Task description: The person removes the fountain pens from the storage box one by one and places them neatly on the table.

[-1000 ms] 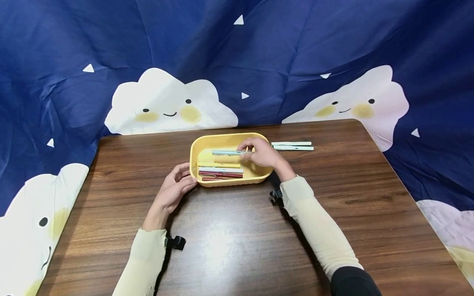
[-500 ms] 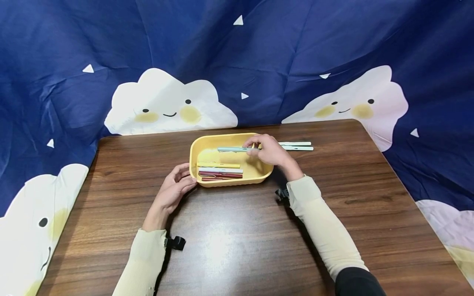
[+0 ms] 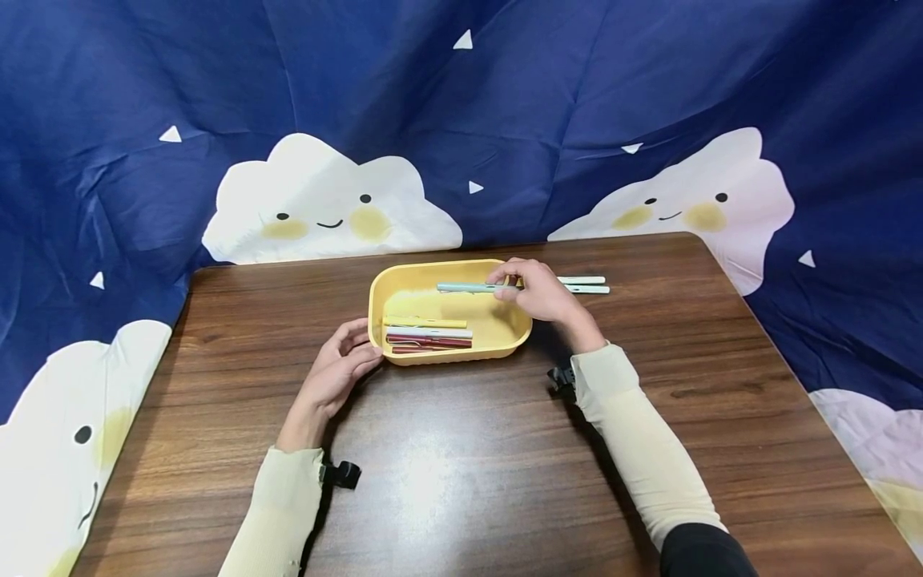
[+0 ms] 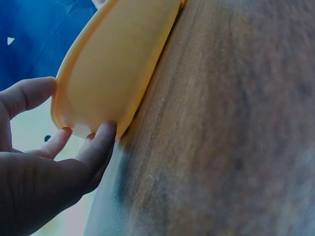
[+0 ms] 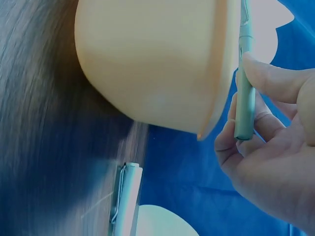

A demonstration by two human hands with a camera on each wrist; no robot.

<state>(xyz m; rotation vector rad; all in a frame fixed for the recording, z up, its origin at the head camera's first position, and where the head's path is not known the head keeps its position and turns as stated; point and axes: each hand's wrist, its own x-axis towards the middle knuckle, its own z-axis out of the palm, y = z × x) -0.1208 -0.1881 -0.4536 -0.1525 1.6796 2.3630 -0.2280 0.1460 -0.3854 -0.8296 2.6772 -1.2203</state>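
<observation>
A yellow plastic box [image 3: 450, 357] stands on the wooden table. My left hand [image 3: 339, 373] is at its left end, fingertips and thumb touching the outer wall and rim; the left wrist view shows the fingers spread. My right hand [image 3: 537, 290] pinches a pale teal pen [image 5: 245, 105] between thumb and fingers, at the box's far right rim. The pen lies level, its capped end [image 3: 461, 287] pointing left over the box. Inside the box lie a yellow pen [image 3: 425, 322], a white pen [image 3: 430, 332] and dark red pens [image 3: 431, 341], side by side near the front wall.
Two pale mint pens [image 3: 587, 289] lie on the table just right of the box, partly hidden behind my right hand. The wooden table [image 3: 461, 449] reaches back to a blue curtain [image 3: 519, 96] with white clouds. Each wrist wears a small black camera [image 3: 342, 474].
My right hand has moved right and slightly away from me, carrying the teal pen from over the middle of the box toward its right rim. The left hand and the box stay put.
</observation>
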